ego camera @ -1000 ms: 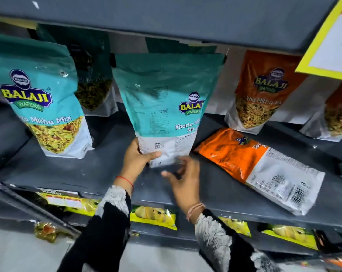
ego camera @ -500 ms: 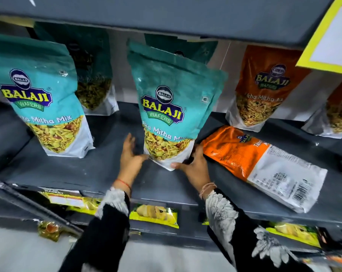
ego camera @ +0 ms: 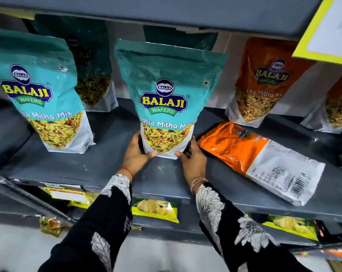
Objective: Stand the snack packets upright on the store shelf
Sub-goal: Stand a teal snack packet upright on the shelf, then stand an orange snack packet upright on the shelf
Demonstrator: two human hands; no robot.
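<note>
A teal snack packet (ego camera: pixel 167 89) stands upright in the middle of the grey shelf (ego camera: pixel 87 163), its front label facing me. My left hand (ego camera: pixel 135 154) grips its lower left corner and my right hand (ego camera: pixel 191 160) grips its lower right corner. An orange packet (ego camera: pixel 260 160) lies flat on the shelf just to the right of my right hand. Another teal packet (ego camera: pixel 42 91) stands upright at the left. More teal packets (ego camera: pixel 91 75) stand behind, and an orange packet (ego camera: pixel 264 83) stands at the back right.
The shelf above (ego camera: pixel 166 10) hangs close over the packet tops. A yellow-edged sign (ego camera: pixel 327 30) hangs at the top right. Yellow chip packets (ego camera: pixel 156 210) sit on the lower shelf. Another orange packet (ego camera: pixel 339 107) stands at the far right edge.
The teal packet has been turned from back-facing to front-facing and set straight on the shelf. Both hands moved in to hold its bottom corners.
</note>
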